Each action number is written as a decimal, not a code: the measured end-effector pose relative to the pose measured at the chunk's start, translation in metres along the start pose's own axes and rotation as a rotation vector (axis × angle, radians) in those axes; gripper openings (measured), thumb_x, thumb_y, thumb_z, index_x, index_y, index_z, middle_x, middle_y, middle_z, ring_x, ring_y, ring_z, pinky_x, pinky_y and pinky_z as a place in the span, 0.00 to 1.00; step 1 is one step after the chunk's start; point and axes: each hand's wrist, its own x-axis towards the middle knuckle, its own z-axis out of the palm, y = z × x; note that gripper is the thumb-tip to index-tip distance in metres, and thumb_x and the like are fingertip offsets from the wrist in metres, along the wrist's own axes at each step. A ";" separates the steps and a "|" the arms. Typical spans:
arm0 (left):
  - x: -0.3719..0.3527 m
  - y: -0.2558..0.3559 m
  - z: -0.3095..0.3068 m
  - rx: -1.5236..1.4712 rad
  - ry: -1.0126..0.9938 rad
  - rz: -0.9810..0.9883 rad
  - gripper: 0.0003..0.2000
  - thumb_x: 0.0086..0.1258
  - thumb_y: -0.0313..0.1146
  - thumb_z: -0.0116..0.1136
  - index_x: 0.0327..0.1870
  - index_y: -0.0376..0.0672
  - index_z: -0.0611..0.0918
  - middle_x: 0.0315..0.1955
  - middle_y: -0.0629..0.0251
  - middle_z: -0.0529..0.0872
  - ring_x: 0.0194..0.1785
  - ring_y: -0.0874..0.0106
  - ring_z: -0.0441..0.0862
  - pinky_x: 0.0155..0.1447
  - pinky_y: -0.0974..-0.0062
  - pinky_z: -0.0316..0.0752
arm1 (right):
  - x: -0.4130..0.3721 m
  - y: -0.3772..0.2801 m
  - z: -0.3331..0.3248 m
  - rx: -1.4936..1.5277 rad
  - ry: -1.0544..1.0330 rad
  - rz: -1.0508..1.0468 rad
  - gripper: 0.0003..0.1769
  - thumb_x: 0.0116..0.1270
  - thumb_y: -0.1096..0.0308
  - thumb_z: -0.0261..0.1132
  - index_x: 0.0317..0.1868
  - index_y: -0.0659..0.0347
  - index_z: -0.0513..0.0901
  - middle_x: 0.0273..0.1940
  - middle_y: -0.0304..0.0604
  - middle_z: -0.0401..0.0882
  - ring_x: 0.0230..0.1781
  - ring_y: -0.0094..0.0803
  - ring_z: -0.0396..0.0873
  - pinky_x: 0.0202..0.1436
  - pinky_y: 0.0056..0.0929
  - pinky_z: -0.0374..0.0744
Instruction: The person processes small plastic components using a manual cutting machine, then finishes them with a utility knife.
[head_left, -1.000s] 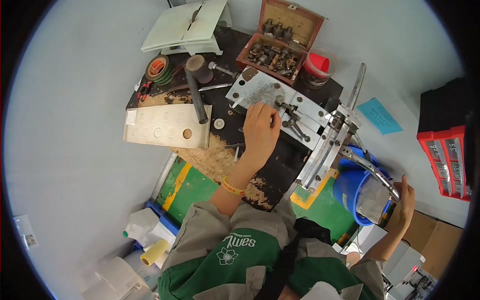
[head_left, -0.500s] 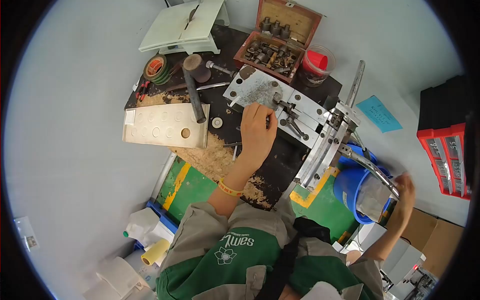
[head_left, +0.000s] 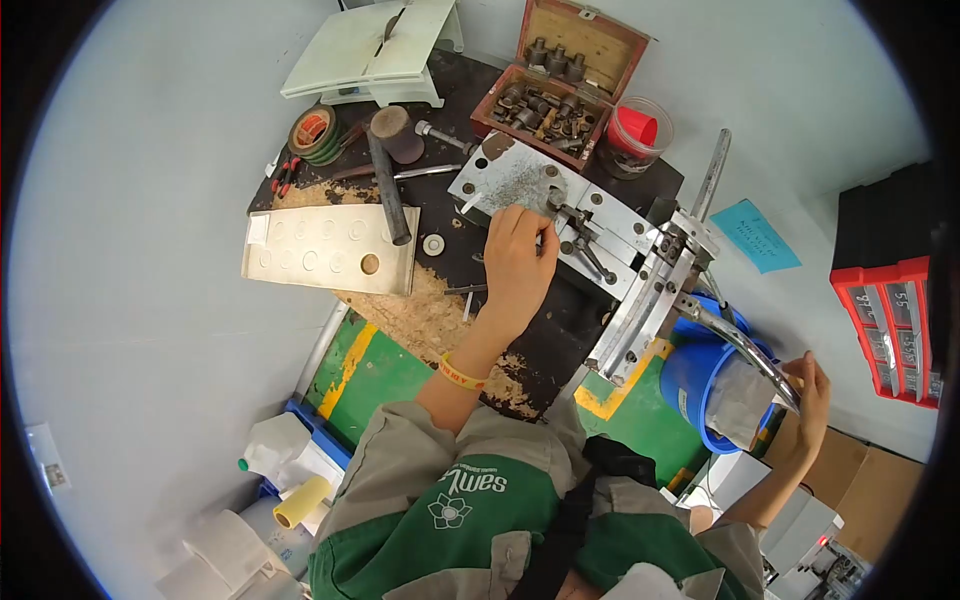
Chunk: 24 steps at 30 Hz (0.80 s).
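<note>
We wear a green and grey-beige top (head_left: 500, 520) with grey-beige sleeves (head_left: 405, 430), white lettering (head_left: 475, 480) and a white flower outline (head_left: 449, 511) on the green. A black strap (head_left: 565, 530) crosses our front, and a yellow wristband (head_left: 460, 374) with reddish markings circles the wrist of our left hand (head_left: 518, 270).

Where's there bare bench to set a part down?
Best patch: dark bench between left hand and metal jig. Also the chipped strip between cream panel and near edge, though rough. Crowded: far side, with tape, white saw, wooden box.
</note>
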 end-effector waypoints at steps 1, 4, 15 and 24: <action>-0.001 0.000 -0.002 0.015 -0.005 -0.007 0.05 0.57 0.19 0.62 0.28 0.36 0.77 0.26 0.61 0.74 0.34 0.62 0.74 0.39 0.65 0.69 | -0.006 -0.015 0.005 0.083 0.056 0.016 0.28 0.77 0.46 0.52 0.34 0.65 0.81 0.30 0.37 0.78 0.25 0.22 0.70 0.31 0.23 0.69; -0.002 -0.001 0.000 -0.003 -0.001 -0.018 0.05 0.56 0.19 0.62 0.28 0.36 0.77 0.26 0.62 0.74 0.34 0.62 0.74 0.39 0.66 0.69 | -0.013 -0.024 0.010 0.170 0.103 0.064 0.29 0.77 0.46 0.52 0.34 0.66 0.81 0.29 0.37 0.78 0.25 0.22 0.70 0.31 0.24 0.68; -0.003 -0.002 -0.006 -0.009 0.002 -0.021 0.05 0.58 0.19 0.62 0.30 0.35 0.77 0.28 0.61 0.75 0.35 0.62 0.74 0.41 0.66 0.70 | -0.005 -0.009 0.002 0.027 0.049 -0.010 0.26 0.76 0.48 0.53 0.38 0.65 0.81 0.33 0.40 0.79 0.27 0.22 0.69 0.34 0.22 0.68; -0.005 -0.004 -0.002 -0.038 -0.004 -0.013 0.05 0.58 0.18 0.62 0.29 0.35 0.76 0.27 0.61 0.74 0.35 0.62 0.73 0.41 0.66 0.69 | -0.011 -0.020 0.005 0.154 0.044 0.010 0.26 0.76 0.46 0.54 0.42 0.64 0.81 0.40 0.42 0.80 0.30 0.25 0.72 0.37 0.22 0.70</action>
